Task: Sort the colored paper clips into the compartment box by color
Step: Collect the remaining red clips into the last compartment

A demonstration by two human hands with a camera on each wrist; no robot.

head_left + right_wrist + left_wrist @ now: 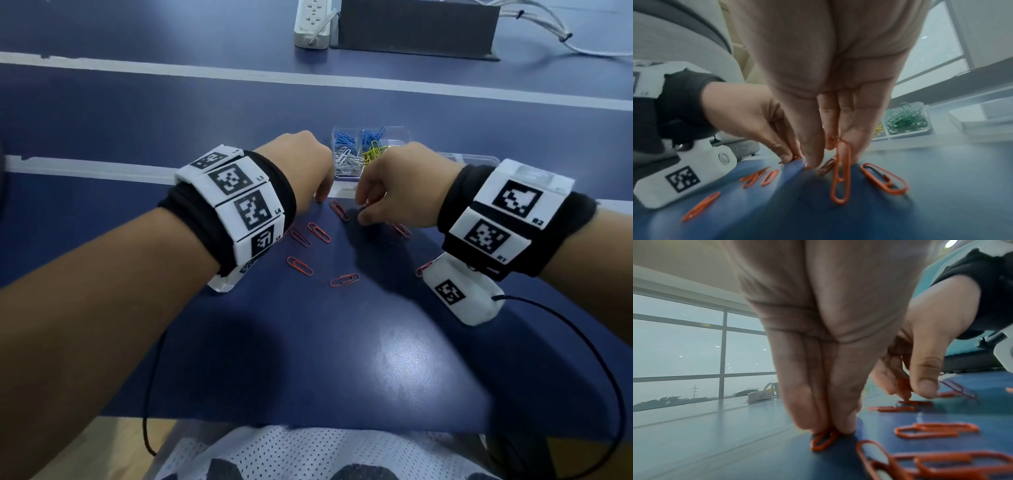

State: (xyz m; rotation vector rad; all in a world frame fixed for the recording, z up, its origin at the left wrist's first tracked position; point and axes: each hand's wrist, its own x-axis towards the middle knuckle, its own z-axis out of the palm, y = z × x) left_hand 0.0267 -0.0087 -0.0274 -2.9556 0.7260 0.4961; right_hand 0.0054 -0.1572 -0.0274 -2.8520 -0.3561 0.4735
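Orange clips point(319, 232) pinched in both left hand point(301, 161) and right hand point(402, 181) fingertips want lifting squarely off the desk point(342, 342) toward the compartment box point(368, 147) beyond the knuckles.

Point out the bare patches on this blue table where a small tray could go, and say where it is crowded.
Bare blue tabletop lies at the near edge, between the forearms, behind the orange paper clips. More lies beyond the clear compartment box, before the white power strip. Crowded: the clip scatter under the left hand and right hand, up to the box.
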